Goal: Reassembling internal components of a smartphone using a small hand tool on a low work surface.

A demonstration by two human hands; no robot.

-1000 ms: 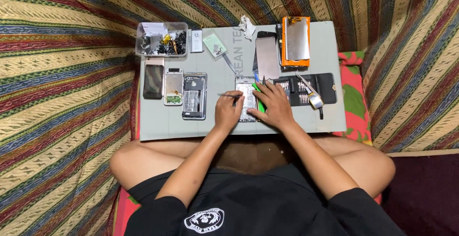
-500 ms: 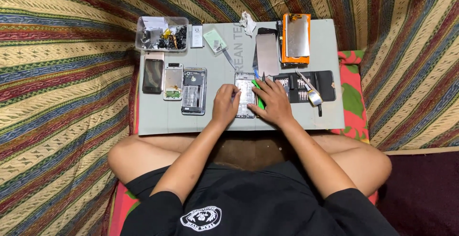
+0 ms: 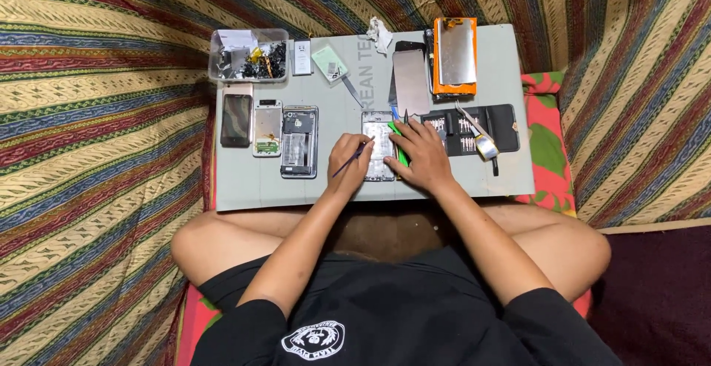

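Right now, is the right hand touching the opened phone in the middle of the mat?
Touching. The head view shows the right hand lying flat on the opened phone, its fingers over the phone's right edge with no gap.

At the bottom centre of the frame, the person wears a black short-sleeved T-shirt (image 3: 415, 314) with a white round emblem (image 3: 313, 340) (its design too small to make out); forearms and knees are bare, possibly dark shorts.

Home phone-repair spot, opened phones (image 3: 298, 141), striped bedspread (image 3: 96, 114)
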